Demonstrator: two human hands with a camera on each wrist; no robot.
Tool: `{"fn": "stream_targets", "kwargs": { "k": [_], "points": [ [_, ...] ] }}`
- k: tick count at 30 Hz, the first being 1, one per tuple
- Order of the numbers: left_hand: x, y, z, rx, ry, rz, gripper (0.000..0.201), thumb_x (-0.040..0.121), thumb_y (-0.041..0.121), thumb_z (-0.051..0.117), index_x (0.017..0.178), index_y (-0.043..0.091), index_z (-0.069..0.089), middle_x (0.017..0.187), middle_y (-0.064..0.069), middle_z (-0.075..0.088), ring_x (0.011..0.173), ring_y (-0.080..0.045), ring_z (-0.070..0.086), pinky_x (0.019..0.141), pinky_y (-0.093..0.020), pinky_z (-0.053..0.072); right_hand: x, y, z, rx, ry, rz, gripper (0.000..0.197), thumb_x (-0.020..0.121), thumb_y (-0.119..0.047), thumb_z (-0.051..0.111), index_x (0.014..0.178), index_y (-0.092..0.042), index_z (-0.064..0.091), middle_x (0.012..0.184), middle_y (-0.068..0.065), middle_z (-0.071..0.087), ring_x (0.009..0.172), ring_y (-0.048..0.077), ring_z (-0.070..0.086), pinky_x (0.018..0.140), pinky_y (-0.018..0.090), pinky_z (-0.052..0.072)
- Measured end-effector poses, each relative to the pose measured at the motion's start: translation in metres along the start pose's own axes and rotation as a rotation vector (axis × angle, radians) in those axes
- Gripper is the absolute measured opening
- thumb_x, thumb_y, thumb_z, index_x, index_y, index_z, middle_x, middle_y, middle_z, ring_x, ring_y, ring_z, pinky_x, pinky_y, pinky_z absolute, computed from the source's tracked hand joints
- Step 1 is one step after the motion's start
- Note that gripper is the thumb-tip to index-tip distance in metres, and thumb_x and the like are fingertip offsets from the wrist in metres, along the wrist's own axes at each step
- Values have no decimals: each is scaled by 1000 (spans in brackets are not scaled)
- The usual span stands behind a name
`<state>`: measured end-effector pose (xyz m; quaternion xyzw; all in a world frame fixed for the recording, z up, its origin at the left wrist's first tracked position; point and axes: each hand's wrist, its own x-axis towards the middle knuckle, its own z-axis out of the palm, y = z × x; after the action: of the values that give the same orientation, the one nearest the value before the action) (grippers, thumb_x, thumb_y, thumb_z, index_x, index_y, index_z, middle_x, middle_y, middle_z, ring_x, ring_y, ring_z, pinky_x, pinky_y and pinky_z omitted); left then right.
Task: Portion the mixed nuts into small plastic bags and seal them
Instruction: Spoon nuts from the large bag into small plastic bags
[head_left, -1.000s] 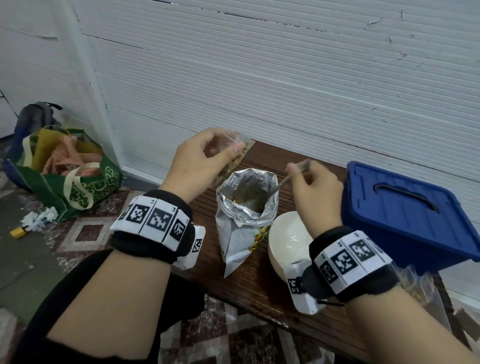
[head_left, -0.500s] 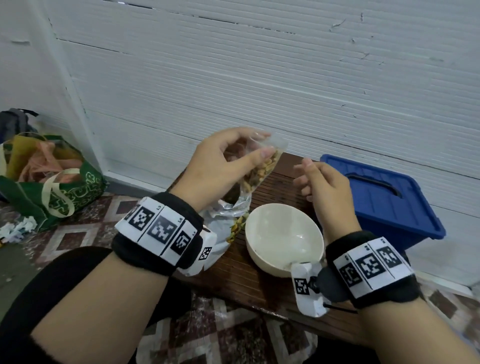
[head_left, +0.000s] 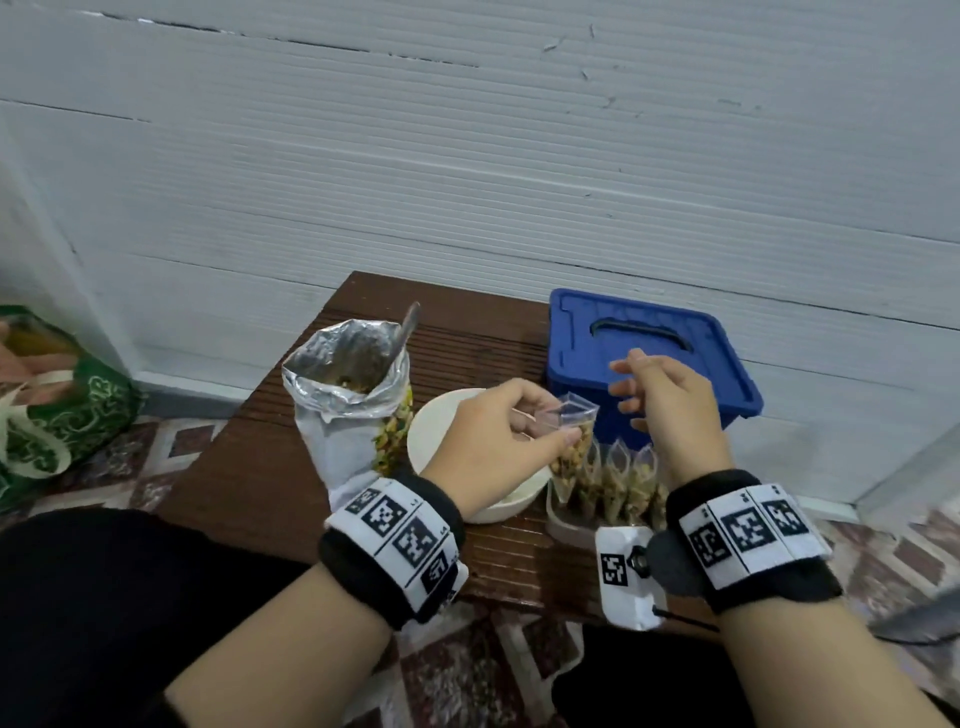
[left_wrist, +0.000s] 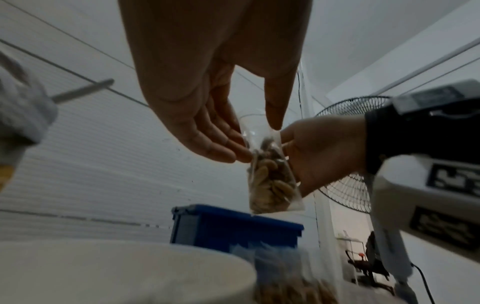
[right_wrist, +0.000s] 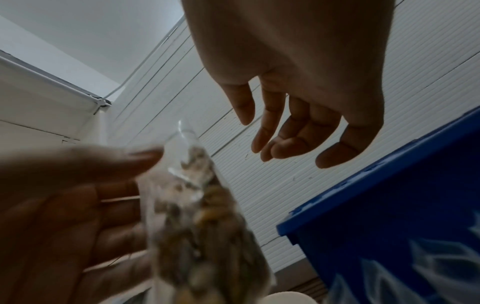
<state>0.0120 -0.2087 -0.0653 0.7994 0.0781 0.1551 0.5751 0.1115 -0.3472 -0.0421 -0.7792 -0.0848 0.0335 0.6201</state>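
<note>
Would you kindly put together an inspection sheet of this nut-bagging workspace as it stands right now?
Surface: dark wooden table, slatted top.
Job's things: open foil nut pouch upright with a spoon standing in it; white bowl; small bag of nuts, top unsealed; filled bags standing in a clear tray.
Clutter: blue lidded box.
Hands: left hand pinches the small bag; right hand hovers beside it, fingers relaxed, holding nothing.
Cables: thin black lead at the right wrist camera.
Surroundings: white ribbed wall; green bag on tiled floor; fan.
</note>
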Motion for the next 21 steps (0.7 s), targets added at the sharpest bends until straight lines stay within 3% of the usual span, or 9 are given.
{"fn": "stream_targets", "kwargs": {
  "k": [5, 11, 15, 21],
  "points": [
    [0, -17, 29, 93, -19, -50, 23, 77, 24, 80, 90, 26, 61, 88, 11, 67, 74, 1, 66, 71, -19, 56, 0, 13, -14, -5, 43, 33, 28, 98, -36, 48, 83, -22, 66, 77, 0, 64, 65, 12, 54, 64, 27, 40],
    [1, -33, 42, 344, -73, -45, 25, 76, 32, 79, 87, 29, 57, 95, 9, 64, 88, -8, 62, 84, -35, 53, 2, 17, -17, -15, 37, 54, 28, 99, -35, 46, 84, -21, 65, 76, -1, 63, 67, 13, 54, 65, 27, 40],
    [-2, -36, 44, 669, -76, 23, 28, 78, 49, 71, 97, 31, 61, 99, 13, 63, 99, -10, 52, 91, -35, 43, 0, 18, -14, -37, 17, 66, 28, 99, -36, 45, 85, -22, 65, 78, -1, 63, 70, 13, 55, 66, 27, 41],
    [-4, -42, 50, 872, -165, 44, 44, 84, 55, 61, 123, 34, 57, 117, 8, 51, 115, -16, 40, 101, -32, 31, 0, 18, -13, -48, -6, 81, 28, 99, -36, 45, 88, -21, 65, 77, -2, 62, 71, 13, 55, 65, 26, 39]
  ]
}}
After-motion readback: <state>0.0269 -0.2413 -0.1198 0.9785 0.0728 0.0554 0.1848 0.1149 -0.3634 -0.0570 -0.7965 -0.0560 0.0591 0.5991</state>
